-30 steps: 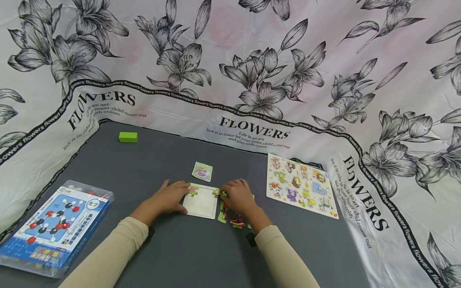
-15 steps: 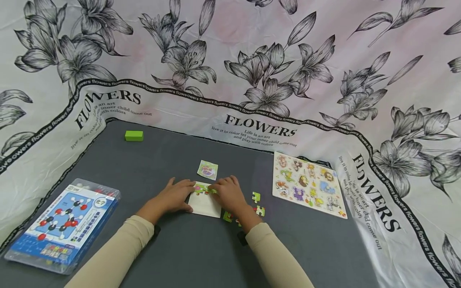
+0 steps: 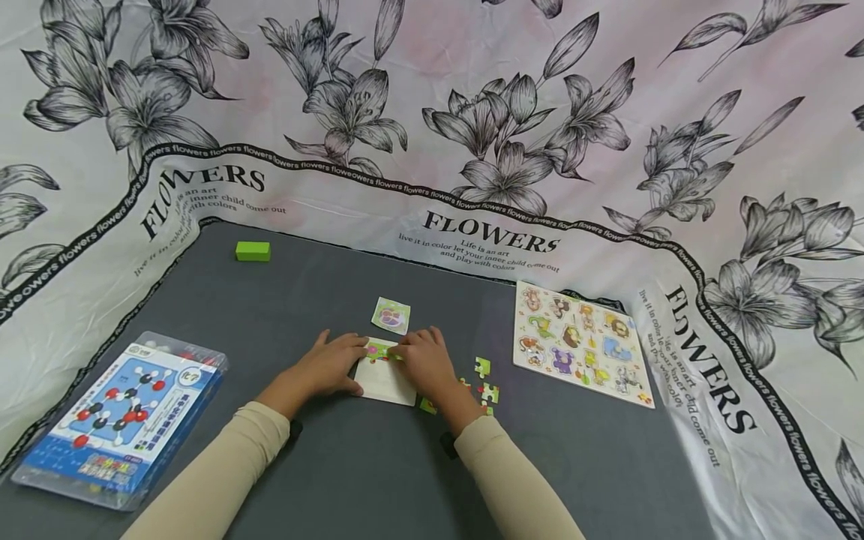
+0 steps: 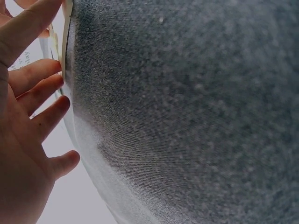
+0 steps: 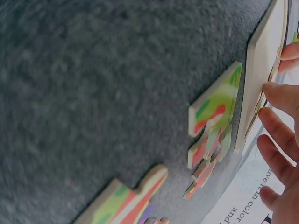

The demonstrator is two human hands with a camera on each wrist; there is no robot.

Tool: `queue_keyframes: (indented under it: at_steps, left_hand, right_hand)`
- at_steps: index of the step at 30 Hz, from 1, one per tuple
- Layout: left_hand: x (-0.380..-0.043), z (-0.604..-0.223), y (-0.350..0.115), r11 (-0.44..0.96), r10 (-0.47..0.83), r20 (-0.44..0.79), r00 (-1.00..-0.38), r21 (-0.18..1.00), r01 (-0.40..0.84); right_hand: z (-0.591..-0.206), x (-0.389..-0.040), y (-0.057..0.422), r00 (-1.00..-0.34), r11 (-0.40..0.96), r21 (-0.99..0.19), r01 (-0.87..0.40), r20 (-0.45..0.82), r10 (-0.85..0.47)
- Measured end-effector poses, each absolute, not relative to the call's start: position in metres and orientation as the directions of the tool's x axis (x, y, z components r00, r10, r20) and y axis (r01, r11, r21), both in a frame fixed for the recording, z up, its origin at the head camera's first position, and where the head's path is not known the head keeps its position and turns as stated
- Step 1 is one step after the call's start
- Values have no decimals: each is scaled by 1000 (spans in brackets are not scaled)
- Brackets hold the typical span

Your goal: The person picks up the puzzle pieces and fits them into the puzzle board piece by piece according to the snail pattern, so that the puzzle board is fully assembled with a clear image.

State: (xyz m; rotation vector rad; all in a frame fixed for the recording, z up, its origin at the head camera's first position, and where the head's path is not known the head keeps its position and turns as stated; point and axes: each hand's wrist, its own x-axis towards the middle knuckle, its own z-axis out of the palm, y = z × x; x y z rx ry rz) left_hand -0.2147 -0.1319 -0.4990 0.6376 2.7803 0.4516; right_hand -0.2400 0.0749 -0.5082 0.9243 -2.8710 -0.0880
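A small pale puzzle tray point(image 3: 386, 384) lies on the dark table between both hands. My left hand point(image 3: 329, 366) rests along the tray's left edge, thumb low and fingers near the top corner. In the left wrist view its fingers are spread, with fingertips at the tray's rim point(image 4: 67, 39). Green pieces with a pink flower point(image 3: 374, 350) sit along the tray's top row. At the top right, my right hand point(image 3: 427, 366) pinches a green puzzle piece point(image 3: 394, 354), mostly hidden by its fingers. Loose puzzle pieces point(image 3: 489, 392) lie right of the tray, some hidden under the right wrist.
A small picture card point(image 3: 391, 316) lies just beyond the tray. An animal puzzle board point(image 3: 580, 341) is at the back right, a green block point(image 3: 253, 252) at the back left. A molecule-model box point(image 3: 118, 420) lies at the left. Flowered cloth point(image 3: 486, 172) rises behind the table.
My right hand has moved left from the tray's right edge onto its top row with the puzzle piece, uncovering loose pieces at the right. The left hand stays at the tray's left edge.
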Motion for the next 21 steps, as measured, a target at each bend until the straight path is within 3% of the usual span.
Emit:
queue_keyframes:
  at_steps: [13,21]
  left_hand:
    - [-215,-497,-128,843,471,-142,-871,362,397]
    - [-210,-498,-128,837,476,-120,-871,365,408]
  right_hand:
    - [-501,-239,81,-841,841,0,-541,36,-540]
    - [-503,-244,126,-868,858,-136,-496,114,-484]
